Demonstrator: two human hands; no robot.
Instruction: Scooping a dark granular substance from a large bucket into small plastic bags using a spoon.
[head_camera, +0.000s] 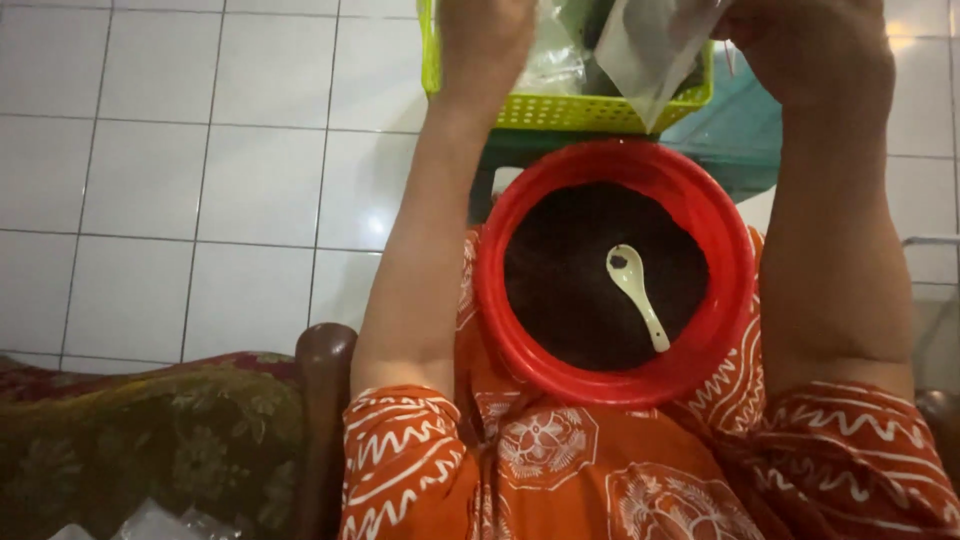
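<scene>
Pouch (655, 50), thin limp slippery plastic, light, I'd pinch its top edge; both hands (490, 40) (810, 45) grip it above the lime basket's (560, 110) near rim.

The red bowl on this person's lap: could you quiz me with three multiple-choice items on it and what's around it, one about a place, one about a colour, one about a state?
1. Where does the white spoon lie?
A. In the red bowl, on the dark powder
B. On the tiled floor
C. In the basket

2. What colour is the basket beyond the bowl?
A. Blue
B. Yellow-green
C. Black

3. What is the right hand doing?
A. Resting on the bowl's rim
B. Stirring with the spoon
C. Holding a clear plastic bag above the basket

Answers: 1 A, the spoon rests on the powder inside the bowl. 2 B, its lattice wall is yellow-green. 3 C, the bag hangs from that hand's grip.
</scene>
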